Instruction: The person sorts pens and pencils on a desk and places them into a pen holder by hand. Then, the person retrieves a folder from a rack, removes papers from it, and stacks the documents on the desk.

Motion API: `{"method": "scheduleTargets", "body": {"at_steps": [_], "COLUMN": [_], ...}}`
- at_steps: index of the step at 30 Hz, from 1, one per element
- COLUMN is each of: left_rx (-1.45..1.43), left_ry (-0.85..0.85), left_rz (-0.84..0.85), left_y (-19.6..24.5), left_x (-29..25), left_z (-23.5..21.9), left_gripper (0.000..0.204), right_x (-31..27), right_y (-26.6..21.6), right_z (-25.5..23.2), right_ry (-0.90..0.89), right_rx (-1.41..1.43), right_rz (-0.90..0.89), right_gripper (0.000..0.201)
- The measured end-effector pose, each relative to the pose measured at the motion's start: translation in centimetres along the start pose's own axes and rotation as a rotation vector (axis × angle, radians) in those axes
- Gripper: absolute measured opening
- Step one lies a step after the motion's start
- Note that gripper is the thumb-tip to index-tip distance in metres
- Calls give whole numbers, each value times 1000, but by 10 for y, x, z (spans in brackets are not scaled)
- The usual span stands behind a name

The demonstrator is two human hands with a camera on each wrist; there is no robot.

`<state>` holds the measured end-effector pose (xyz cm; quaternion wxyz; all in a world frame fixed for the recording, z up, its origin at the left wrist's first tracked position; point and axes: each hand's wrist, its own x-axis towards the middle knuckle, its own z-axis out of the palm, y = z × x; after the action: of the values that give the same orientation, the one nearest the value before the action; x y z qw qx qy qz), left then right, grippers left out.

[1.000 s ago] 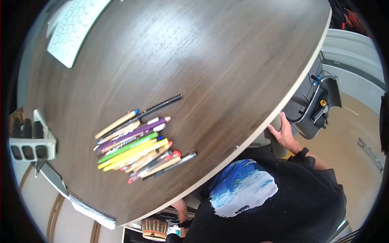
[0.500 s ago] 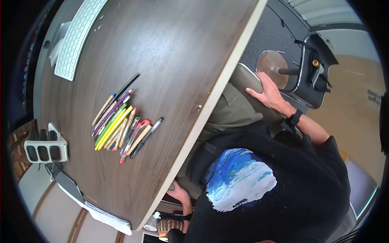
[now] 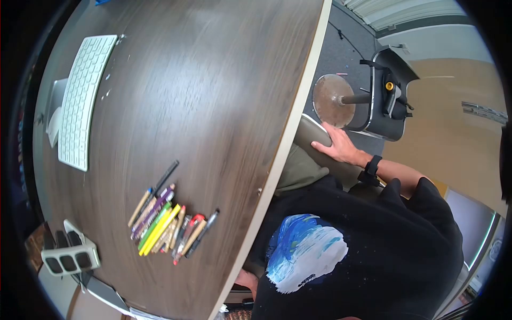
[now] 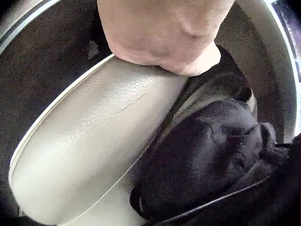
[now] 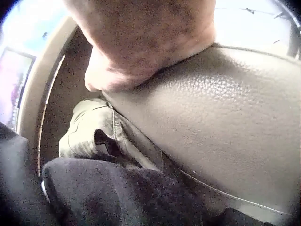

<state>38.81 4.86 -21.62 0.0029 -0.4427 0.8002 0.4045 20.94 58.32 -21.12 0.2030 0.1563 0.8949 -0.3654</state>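
Note:
My right hand rests on the grey-beige leather armrest of the seat, thumb spread from the fingers. On the other armrest lies my left hand; the table edge partly covers that hand in the head view, and its fingers are hidden in the left wrist view. Neither hand holds a loose thing. Apart from both hands, a loose row of pencils and pens lies on the dark wood table. Among them are a yellow pencil, a green pencil, a purple pencil and a black pen.
A white keyboard and a white mouse lie at the table's far side. A white three-slot holder stands left of the pencils. Beyond the table's pale edge is a dark chair with a black bag on it.
The head view has turned and shifted, so the table and pencils appear in a different place. Both hands stay at the armrests, and the pencils keep the same arrangement.

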Motion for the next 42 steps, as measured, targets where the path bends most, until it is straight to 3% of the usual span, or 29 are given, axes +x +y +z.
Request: {"method": "scheduleTargets", "body": {"at_steps": [10, 17, 22, 23, 24, 25, 26, 27, 29, 31, 32, 37, 39, 42], "left_rx": [138, 125, 137, 13, -189, -134, -577, -580, 370, 509, 380, 135, 68, -107], "left_ry": [-110, -41, 154, 19, 108, 57, -166, -120, -13, -105, -101, -7, 82, 140], "left_rz": [-13, 119, 105, 32, -132, -72, 439, 435, 105, 172, -2, -187, -66, -142], "left_y": [1, -47, -94, -34, -29, -63, -137, -115, -35, -86, -89, -45, -41, -38], "left_x": [8, 34, 21, -1, -7, -1, 16, 10, 4, 4, -5, -39, -51, -62], "left_z": [6, 6, -33, -18, -6, -8, -9, -6, 16, 22, 24, 15, 21, 34], "left_gripper": [72, 71, 69, 64, 59, 57, 57, 57, 49, 45, 51, 77, 85, 86], "right_x": [-1, 15, 16, 19, 20, 24, 26, 28, 34, 34, 36, 39, 37, 53], "right_y": [-15, -18, -9, -4, -2, -1, 0, 5, 11, 29, 43, 39, 33, 29], "right_z": [-36, -12, 18, 21, 20, 18, 19, 25, 30, 34, 39, 24, 14, 4], "right_ry": [-137, -47, 62, 88, 71, 31, 68, 118, 98, 63, 81, 54, 24, 4], "right_rx": [28, 19, 1, 20, 36, -12, -45, -73, -93, -130, -182, -214, -208, -168], "right_rz": [66, -22, -64, -72, -45, -33, -68, -105, -111, -67, -79, -126, -83, -150], "right_gripper": [61, 63, 64, 66, 68, 70, 71, 72, 75, 77, 81, 87, 85, 85]}}
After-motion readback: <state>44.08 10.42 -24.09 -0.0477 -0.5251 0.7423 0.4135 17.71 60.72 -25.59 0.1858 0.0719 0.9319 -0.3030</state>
